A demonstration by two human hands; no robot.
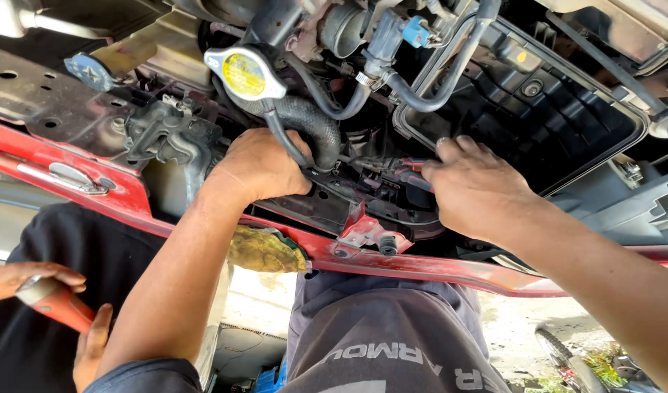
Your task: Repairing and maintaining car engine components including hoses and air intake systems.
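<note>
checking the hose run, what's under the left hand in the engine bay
The left hand covers the lower end of the thick black hose; its connection is hidden. Below the hand, only the red crossmember shows.

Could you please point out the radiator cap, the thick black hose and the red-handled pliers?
radiator cap (244,73), head view, on its yellow round top.
thick black hose (313,122), head view, on its bend above the left hand.
red-handled pliers (412,172), head view, on the handles beside the right hand's fingers.
</note>
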